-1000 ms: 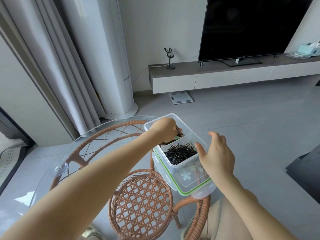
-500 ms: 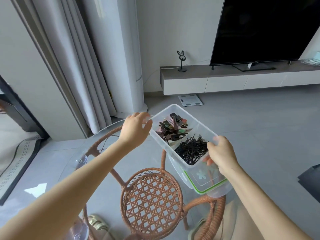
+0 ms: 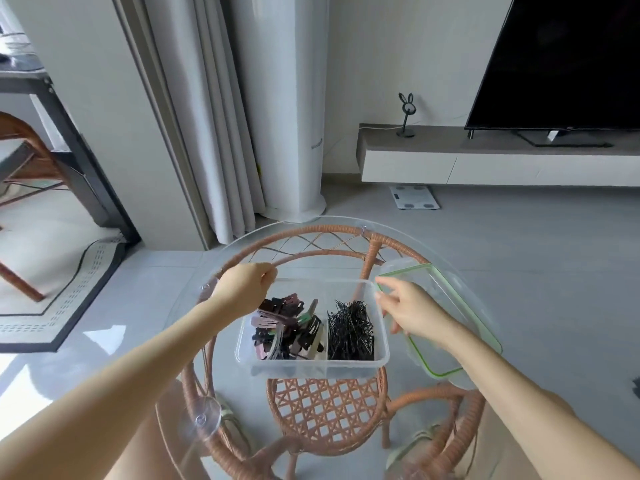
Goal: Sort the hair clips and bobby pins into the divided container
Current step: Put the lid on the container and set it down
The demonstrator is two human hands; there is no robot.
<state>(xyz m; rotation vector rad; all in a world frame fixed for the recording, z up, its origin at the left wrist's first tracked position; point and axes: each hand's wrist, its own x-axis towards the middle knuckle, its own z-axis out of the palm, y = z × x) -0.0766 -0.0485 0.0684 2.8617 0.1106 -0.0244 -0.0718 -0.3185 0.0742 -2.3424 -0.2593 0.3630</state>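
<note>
A clear divided container sits on the round glass table. Its left compartment holds a pile of black, brown, pink and green hair clips. Its right compartment holds a heap of black bobby pins. My left hand has its fingers curled on the container's far left corner. My right hand is at the container's right wall with fingers apart, holding nothing. The clear lid with a green seal lies flat just right of the container, partly under my right hand.
The glass top rests on a rattan frame with a woven lower shelf. A suction cup shows under the glass at the near left. Curtains, a white column, a TV unit and a floor scale stand beyond the table.
The container was held tilted in both hands above the lid; it now rests level on the glass beside the lid. My right hand has let go of it and opened.
</note>
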